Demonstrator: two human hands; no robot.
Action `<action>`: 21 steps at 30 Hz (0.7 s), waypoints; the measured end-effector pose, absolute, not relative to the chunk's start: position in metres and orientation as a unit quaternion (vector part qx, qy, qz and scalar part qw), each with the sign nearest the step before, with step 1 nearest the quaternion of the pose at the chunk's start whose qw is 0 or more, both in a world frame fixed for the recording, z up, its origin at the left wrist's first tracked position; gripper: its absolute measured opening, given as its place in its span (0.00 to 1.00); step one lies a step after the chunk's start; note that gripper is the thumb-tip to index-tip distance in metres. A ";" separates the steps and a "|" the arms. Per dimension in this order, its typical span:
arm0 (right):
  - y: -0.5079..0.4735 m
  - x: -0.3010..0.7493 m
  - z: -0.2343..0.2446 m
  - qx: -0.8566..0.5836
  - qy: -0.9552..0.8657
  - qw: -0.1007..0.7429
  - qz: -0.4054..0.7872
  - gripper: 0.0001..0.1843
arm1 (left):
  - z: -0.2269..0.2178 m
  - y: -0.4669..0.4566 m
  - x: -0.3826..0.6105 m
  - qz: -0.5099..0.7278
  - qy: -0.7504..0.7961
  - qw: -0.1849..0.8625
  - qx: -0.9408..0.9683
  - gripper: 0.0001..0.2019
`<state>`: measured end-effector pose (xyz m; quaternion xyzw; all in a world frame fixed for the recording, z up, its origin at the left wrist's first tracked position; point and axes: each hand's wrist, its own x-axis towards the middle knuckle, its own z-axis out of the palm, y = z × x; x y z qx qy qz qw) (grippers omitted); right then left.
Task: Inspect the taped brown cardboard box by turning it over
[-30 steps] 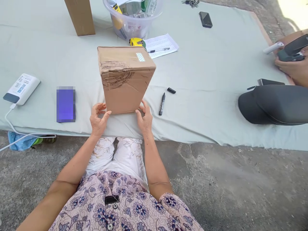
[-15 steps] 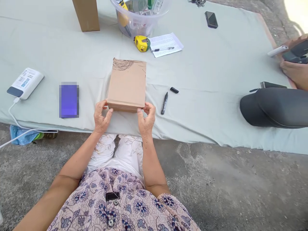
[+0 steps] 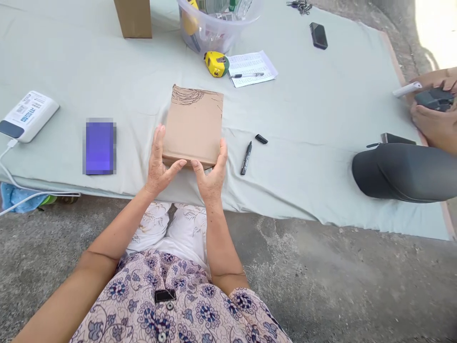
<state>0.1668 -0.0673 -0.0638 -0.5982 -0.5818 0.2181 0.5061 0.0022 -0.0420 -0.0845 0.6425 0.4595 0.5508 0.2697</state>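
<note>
Left hand point(image 3: 157, 162) and right hand point(image 3: 210, 177) stand open, palms turned inward, fingers extended beside the near corners of the cardboard box point(image 3: 193, 125); neither hand grips it. The box lies flat on the sheet point(image 3: 71, 71). Caution: with no grip, a lift may let the box slip, and a sideways push could strike the marker point(image 3: 246, 158). Compared with the earlier frame, the fingers have straightened and no longer curl at the near edge.

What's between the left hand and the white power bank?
Head view: a pixelated purple rectangle, unidentifiable, on the pale green cloth between the left hand and the white rectangular power bank.
</note>
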 end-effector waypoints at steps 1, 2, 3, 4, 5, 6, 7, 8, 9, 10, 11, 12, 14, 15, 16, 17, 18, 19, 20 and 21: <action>-0.067 0.164 -0.065 -0.602 -0.589 0.500 0.203 0.44 | -0.084 -0.041 0.006 0.553 0.457 0.272 0.642 0.43; -0.067 0.162 -0.067 -0.607 -0.593 0.494 0.189 0.42 | -0.083 -0.040 0.010 0.557 0.457 0.271 0.639 0.39; -0.067 0.160 -0.068 -0.611 -0.596 0.490 0.177 0.40 | -0.083 -0.040 0.013 0.562 0.457 0.266 0.636 0.37; -0.067 0.159 -0.070 -0.612 -0.598 0.489 0.170 0.40 | -0.083 -0.040 0.016 0.568 0.457 0.259 0.634 0.35; -0.067 0.158 -0.071 -0.613 -0.597 0.490 0.168 0.39 | -0.084 -0.041 0.018 0.574 0.454 0.251 0.634 0.34; -0.067 0.157 -0.071 -0.611 -0.595 0.494 0.169 0.40 | -0.084 -0.042 0.020 0.580 0.450 0.244 0.633 0.34; -0.067 0.156 -0.072 -0.608 -0.592 0.500 0.172 0.40 | -0.085 -0.042 0.021 0.587 0.445 0.237 0.633 0.33; -0.066 0.156 -0.072 -0.605 -0.589 0.507 0.174 0.40 | -0.085 -0.042 0.022 0.592 0.440 0.232 0.634 0.33; -0.066 0.156 -0.073 -0.603 -0.586 0.512 0.174 0.41 | -0.086 -0.042 0.023 0.596 0.437 0.226 0.634 0.32; -0.065 0.155 -0.074 -0.603 -0.584 0.515 0.173 0.41 | -0.087 -0.042 0.023 0.598 0.437 0.221 0.634 0.32; -0.065 0.155 -0.075 -0.604 -0.583 0.517 0.169 0.41 | -0.089 -0.042 0.024 0.599 0.439 0.216 0.634 0.33; -0.064 0.155 -0.077 -0.606 -0.582 0.517 0.164 0.41 | -0.090 -0.042 0.024 0.598 0.442 0.212 0.634 0.33; -0.063 0.155 -0.081 -0.608 -0.583 0.517 0.154 0.41 | -0.093 -0.042 0.025 0.599 0.447 0.205 0.632 0.34; -0.062 0.155 -0.083 -0.606 -0.583 0.520 0.148 0.41 | -0.094 -0.042 0.025 0.600 0.448 0.203 0.631 0.34; -0.061 0.156 -0.085 -0.603 -0.583 0.525 0.143 0.41 | -0.095 -0.042 0.026 0.603 0.446 0.201 0.630 0.34; -0.061 0.156 -0.088 -0.599 -0.583 0.531 0.138 0.41 | -0.096 -0.042 0.026 0.605 0.444 0.199 0.630 0.34; -0.060 0.156 -0.090 -0.596 -0.583 0.536 0.135 0.41 | -0.096 -0.042 0.026 0.607 0.442 0.197 0.630 0.33; -0.060 0.156 -0.091 -0.594 -0.582 0.539 0.133 0.41 | -0.096 -0.042 0.026 0.609 0.442 0.194 0.630 0.33; -0.060 0.156 -0.093 -0.592 -0.583 0.541 0.132 0.41 | -0.096 -0.043 0.026 0.609 0.442 0.191 0.630 0.32; -0.060 0.156 -0.095 -0.592 -0.583 0.542 0.131 0.41 | -0.096 -0.043 0.026 0.609 0.442 0.188 0.631 0.31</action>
